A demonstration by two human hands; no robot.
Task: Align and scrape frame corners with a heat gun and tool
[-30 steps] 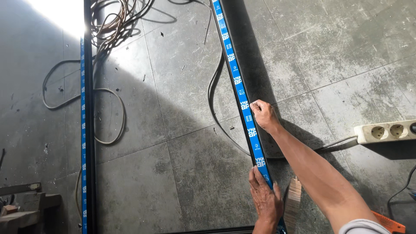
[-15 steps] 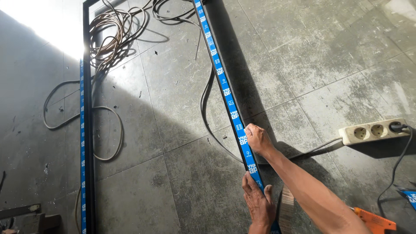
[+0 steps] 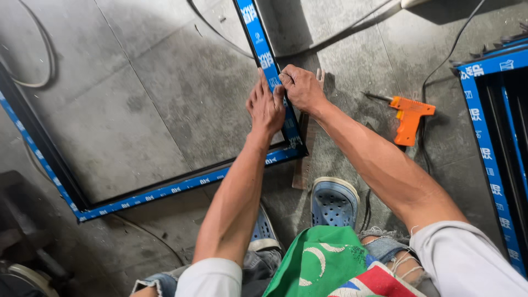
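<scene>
Grey concrete floor (image 3: pixel 165 93), stained, partly sunlit at the top.

Frame (image 3: pixel 170 190): dark metal with blue film, lying flat on the floor; its corner is at centre, with one bar running up out of view and one running left.

Left hand (image 3: pixel 265 107): palm down, fingers stretched flat on the upright bar just above the corner. Not closed round anything; pressing on the film.

Right hand (image 3: pixel 301 88): just beside the left, touching the same bar. Fingers curled, thumb and forefinger pinched at the film edge. Cannot tell whether film is actually caught between them.

Wood strip (image 3: pixel 305 148): lies on the floor alongside the bar, right of it, under the right forearm.

Orange drill (image 3: pixel 410 118): on the floor, well apart to the right, cable (image 3: pixel 426 88) trailing up from it.

Second frame (image 3: pixel 489 143): blue-filmed, at the right edge.

Blue clog (image 3: pixel 334 202): on the floor, below the corner.
</scene>
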